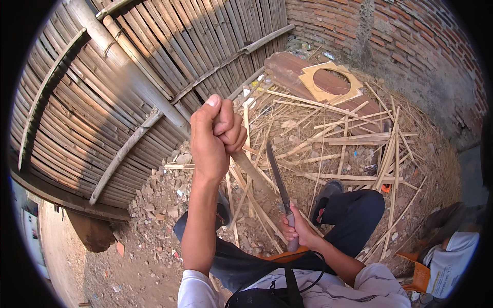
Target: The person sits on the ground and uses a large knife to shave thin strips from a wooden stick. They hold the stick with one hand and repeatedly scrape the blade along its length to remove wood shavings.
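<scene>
Left hand (213, 138) clenched high around a long bamboo strip (251, 172), slanting down between the knees toward the rubble. Right hand (298, 231) closed on the handle of a long knife (277, 177), blade up and laid against the strip's right edge. Stiff but springy, light, splintery along the split edges; best gripped well clear of the blade. Sharp steel, so handle only. Below, loose dirt (149, 215) strewn with bamboo offcuts (349, 138); slatted bamboo fence (102, 87) left, brick wall (411, 41) behind.
</scene>
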{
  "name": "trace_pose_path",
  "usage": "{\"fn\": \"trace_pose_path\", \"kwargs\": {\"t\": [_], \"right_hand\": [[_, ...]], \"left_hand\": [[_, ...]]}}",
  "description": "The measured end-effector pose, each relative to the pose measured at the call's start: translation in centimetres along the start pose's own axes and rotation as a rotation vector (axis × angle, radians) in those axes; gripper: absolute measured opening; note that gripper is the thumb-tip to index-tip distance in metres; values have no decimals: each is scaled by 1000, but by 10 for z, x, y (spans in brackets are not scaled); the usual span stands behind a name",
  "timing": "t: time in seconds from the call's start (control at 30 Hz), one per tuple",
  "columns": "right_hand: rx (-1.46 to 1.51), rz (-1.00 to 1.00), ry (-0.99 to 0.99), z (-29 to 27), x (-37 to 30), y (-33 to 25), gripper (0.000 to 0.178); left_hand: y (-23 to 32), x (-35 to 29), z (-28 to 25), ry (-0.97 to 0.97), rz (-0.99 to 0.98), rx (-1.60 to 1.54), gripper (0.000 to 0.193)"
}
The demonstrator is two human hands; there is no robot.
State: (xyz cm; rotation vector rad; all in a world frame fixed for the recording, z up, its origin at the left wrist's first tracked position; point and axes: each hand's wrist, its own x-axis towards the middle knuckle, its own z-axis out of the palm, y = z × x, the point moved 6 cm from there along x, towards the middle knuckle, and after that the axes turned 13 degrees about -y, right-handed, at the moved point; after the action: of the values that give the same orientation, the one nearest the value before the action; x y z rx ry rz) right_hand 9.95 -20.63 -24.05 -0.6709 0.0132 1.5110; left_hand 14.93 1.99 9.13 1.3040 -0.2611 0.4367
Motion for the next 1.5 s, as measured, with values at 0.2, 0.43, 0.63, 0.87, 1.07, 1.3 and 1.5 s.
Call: {"fn": "trace_pose_path", "kwargs": {"t": [0.2,0.43,0.63,0.87,1.07,1.3,1.5], "right_hand": [[-79,-130,199,-26,-8,-10,67],[-125,-130,175,-17,-9,-19,66],[-211,-195,150,7,5,-40,65],[-70,-98,96,-4,39,-42,67],[-64,-469,-40,32,34,-102,67],[-33,-178,-101,37,62,-82,70],[-178,-310,15,62,45,-94,67]], "left_hand": [[2,30,-16,-62,57,54,51],[-60,41,-24,-97,10,7,51],[-74,65,-8,-253,-99,-64,52],[-81,80,-6,-256,-111,-41,53],[-77,70,-17,-261,-104,-84,51],[-77,66,-21,-209,-99,-56,51],[-66,53,-54,-89,-24,-39,49]]}}
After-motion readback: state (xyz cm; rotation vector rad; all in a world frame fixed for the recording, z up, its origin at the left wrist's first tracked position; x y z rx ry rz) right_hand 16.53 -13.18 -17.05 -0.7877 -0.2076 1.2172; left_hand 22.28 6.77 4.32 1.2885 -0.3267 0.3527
